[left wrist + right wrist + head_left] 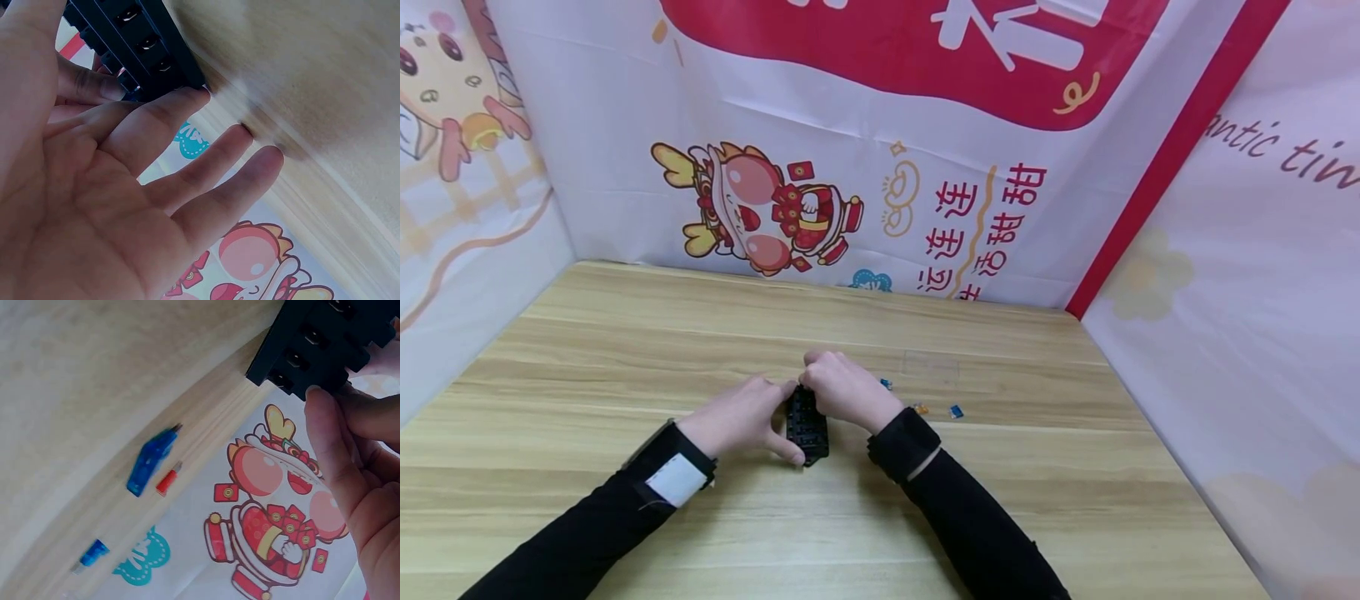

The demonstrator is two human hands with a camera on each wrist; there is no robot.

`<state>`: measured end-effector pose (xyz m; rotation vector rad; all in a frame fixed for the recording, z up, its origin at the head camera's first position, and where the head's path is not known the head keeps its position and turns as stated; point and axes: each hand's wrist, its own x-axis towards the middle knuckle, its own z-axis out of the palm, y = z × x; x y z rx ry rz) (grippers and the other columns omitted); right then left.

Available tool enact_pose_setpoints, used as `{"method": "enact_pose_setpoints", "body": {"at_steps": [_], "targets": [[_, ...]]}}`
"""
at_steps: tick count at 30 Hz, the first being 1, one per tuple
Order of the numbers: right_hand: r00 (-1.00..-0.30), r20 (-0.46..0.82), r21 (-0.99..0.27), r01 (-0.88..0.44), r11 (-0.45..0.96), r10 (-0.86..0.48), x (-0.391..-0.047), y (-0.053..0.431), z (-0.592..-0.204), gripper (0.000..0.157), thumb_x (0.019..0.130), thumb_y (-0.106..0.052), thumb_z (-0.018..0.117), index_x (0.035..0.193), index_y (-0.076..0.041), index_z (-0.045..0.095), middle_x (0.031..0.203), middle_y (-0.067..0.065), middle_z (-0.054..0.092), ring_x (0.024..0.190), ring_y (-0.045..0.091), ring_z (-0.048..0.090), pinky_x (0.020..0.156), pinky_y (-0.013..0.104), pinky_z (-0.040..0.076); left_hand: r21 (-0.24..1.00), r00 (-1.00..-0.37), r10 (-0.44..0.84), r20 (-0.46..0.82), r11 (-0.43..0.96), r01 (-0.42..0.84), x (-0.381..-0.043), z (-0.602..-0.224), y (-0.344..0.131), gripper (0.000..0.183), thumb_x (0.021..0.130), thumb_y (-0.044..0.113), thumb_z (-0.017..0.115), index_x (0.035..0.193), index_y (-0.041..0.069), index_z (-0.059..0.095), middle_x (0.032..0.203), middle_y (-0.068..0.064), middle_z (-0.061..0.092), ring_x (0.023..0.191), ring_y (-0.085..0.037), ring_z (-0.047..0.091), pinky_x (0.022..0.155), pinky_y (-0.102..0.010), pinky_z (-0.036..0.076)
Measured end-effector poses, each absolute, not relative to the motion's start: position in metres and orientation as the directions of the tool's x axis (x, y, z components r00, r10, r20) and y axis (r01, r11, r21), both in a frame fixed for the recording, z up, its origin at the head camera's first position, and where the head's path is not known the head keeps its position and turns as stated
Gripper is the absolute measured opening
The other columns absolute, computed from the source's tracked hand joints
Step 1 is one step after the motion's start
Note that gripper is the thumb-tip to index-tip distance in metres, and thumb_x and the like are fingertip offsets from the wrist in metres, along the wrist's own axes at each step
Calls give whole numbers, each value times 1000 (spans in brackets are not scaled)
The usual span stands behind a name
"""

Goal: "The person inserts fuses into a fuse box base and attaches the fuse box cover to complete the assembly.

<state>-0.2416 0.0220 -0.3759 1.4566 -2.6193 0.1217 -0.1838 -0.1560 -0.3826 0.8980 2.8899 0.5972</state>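
A printed cloth [610,92] stands behind a wood-grain table [587,333], with a cartoon figure [760,208] near its lower edge. Two black sleeves [572,517] reach in from below. The left hand [737,417] grips a black block [806,427] lengthwise — thumb at the near end, forefinger at the far end — while its other fingers are spread apart beyond the block. The right hand [850,393] is curled over the far end, fingertips touching it; whether it pinches anything small there, I cannot tell. The block is near the middle of the table, between the hands, and shows a row of shiny metal spots [148,44] along one face. Beyond the right hand lies a faint clear sheet [931,365]. Smallest are the loose bits near the right wrist: two blue bits [956,412] and an orange bit [921,409] between them.
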Motion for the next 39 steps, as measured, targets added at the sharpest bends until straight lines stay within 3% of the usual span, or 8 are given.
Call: {"method": "enact_pose_setpoints", "body": {"at_steps": [5,8,15,23,28,32,39], "targets": [[-487,198,-42,-871,489,-851,-243,25,-375,20,85,5,60,83,-10,73,71,-2,45,61,7,42,54,12,35,366,-830,555,62,761,536,-184,-383,-157,77,61,59,79,112,6,57,75,0,50,67,-14,44,59,-28,35],[-491,215,-105,-871,480,-844,-244,28,-373,18,85,4,62,85,-8,74,73,-3,51,65,5,47,58,11,37,358,-831,553,60,765,535,-184,-383,-157,88,61,60,78,122,1,55,78,0,52,69,-14,45,61,-29,35],[-538,221,-226,-839,494,-813,-247,31,-371,11,87,-3,66,90,-9,75,83,-4,66,77,2,57,70,12,41,337,-837,544,50,780,527,-183,-382,-156,104,61,61,78,132,-8,48,103,-11,62,80,-16,48,71,-32,39],[-494,225,-181,-868,462,-840,-246,29,-370,13,86,-1,64,87,-8,75,75,-6,57,68,2,52,64,11,40,349,-841,539,43,781,519,-184,-383,-156,100,60,62,78,130,-4,51,89,-3,57,77,-17,46,68,-32,38],[-484,213,-136,-875,465,-849,-246,28,-370,15,86,-1,63,83,-9,75,69,-5,48,60,5,43,57,13,35,356,-836,546,50,772,526,-185,-383,-155,87,60,60,79,120,1,57,81,-1,54,73,-16,46,65,-31,37],[-477,207,-116,-879,463,-854,-247,27,-370,16,85,0,62,80,-10,74,67,-4,45,58,7,39,54,14,32,354,-836,546,56,772,528,-184,-383,-155,78,60,60,79,112,5,58,81,-1,54,73,-16,45,65,-32,37],[-454,205,-104,-891,442,-867,-247,27,-369,20,84,2,60,76,-11,73,67,-4,42,58,7,37,52,15,30,351,-837,545,55,774,527,-183,-382,-155,78,60,58,80,113,6,57,81,0,54,72,-16,45,63,-31,36]]}}
